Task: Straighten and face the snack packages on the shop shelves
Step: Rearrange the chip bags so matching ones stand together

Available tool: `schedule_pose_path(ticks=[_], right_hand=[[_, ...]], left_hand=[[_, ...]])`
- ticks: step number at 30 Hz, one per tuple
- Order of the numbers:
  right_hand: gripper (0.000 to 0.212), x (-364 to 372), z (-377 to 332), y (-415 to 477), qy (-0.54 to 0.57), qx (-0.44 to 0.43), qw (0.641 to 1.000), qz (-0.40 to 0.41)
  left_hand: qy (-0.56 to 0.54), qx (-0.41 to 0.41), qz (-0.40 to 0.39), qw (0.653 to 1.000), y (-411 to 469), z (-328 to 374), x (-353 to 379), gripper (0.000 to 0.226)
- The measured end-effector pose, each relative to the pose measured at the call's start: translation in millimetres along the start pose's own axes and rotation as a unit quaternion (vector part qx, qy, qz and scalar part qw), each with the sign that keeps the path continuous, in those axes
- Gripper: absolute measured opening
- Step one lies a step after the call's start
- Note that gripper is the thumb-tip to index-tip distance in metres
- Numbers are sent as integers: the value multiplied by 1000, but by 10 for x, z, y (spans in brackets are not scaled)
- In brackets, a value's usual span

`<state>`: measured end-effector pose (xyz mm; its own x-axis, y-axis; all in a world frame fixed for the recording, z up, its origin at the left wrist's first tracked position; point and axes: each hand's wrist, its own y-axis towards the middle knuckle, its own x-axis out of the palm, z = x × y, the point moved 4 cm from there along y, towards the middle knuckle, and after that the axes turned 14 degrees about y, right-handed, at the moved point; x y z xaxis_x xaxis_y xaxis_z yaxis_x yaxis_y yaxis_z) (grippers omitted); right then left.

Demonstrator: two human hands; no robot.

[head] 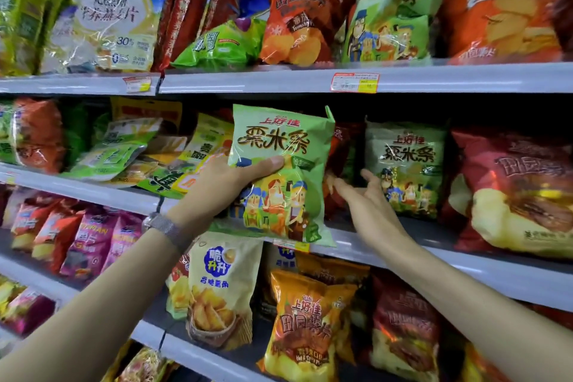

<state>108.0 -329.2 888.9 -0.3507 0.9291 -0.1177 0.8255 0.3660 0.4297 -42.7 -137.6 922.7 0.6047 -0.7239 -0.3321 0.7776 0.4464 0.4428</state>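
My left hand grips a light green snack bag with cartoon figures, held upright in front of the middle shelf edge, thumb across its front. My right hand is open, fingers spread, reaching into the gap between that bag and a second identical green bag standing further back on the same shelf. A dark red bag sits in the gap behind my right fingers, mostly hidden.
A large red chip bag leans at the right of the middle shelf. Tumbled yellow and green packets lie at its left. The top shelf holds crowded bags; lower shelves hold orange, cream and pink bags.
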Motion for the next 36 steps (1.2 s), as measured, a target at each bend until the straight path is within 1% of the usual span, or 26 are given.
schedule_pose_path(ticks=[2, 3, 6, 7, 8, 9, 10, 11, 13, 14, 16, 18, 21, 24, 26, 28, 30, 32, 33, 36], right_hand=[[74, -161, -27, -166, 4, -9, 1000, -1], [71, -263, -47, -238, 3, -17, 1000, 6], [62, -582, -108, -431, -19, -37, 999, 25], [63, -686, -132, -480, -34, -45, 998, 32], [65, -784, -164, -524, -52, -58, 996, 41], [67, -870, -190, -557, -69, -68, 994, 51], [67, -940, -216, -578, -82, -76, 992, 58], [65, -1000, -226, -587, -91, -77, 991, 62], [52, -1102, -212, -583, -115, -64, 989, 60], [47, -1127, -204, -578, -130, -53, 988, 57], [48, -1144, -181, -561, -152, -38, 986, 51], [55, -1130, -175, -543, -170, -42, 983, 53], [62, -1087, -182, -514, -182, -28, 981, 54], [53, -1102, -99, -497, -187, 10, 982, 35], [60, -1116, -55, -531, -200, 19, 979, 11], [67, -1133, -32, -562, -230, 13, 973, -9], [72, -1137, -23, -571, -254, 13, 967, -21], [78, -1130, -22, -562, -277, 11, 960, -34], [80, -1128, -19, -554, -286, 8, 957, -40], [81, -1138, 8, -564, -307, -5, 950, -54]], left_hand=[[-5, 21, -18, 1000, 78, 73, 230, 36], [-2, 30, -27, 999, 125, 106, 363, 43], [12, 52, -63, 997, 285, 182, 769, 90], [15, 55, -76, 995, 339, 212, 901, 101], [15, 55, -87, 995, 383, 242, 1026, 105], [12, 50, -92, 994, 425, 274, 1139, 104], [6, 43, -98, 994, 471, 307, 1251, 99], [-2, 36, -103, 994, 523, 327, 1353, 87], [-11, 22, -108, 994, 638, 348, 1545, 57], [-12, 23, -106, 994, 696, 357, 1633, 49], [-19, 30, -89, 995, 778, 393, 1782, 41], [-36, 34, -68, 996, 854, 403, 1906, 35], [-52, 32, -78, 995, 920, 374, 2054, 36], [-48, 40, -106, 992, 922, 268, 2146, 34], [-60, 29, -121, 990, 894, 192, 2161, 32], [-48, 23, -133, 990, 885, 150, 2148, 35], [-3, 31, -140, 990, 868, 143, 2110, 50], [67, 41, -123, 989, 852, 104, 2068, 68], [101, 48, -114, 987, 833, 86, 2050, 70], [216, 71, -100, 969, 681, 122, 1980, 56]])
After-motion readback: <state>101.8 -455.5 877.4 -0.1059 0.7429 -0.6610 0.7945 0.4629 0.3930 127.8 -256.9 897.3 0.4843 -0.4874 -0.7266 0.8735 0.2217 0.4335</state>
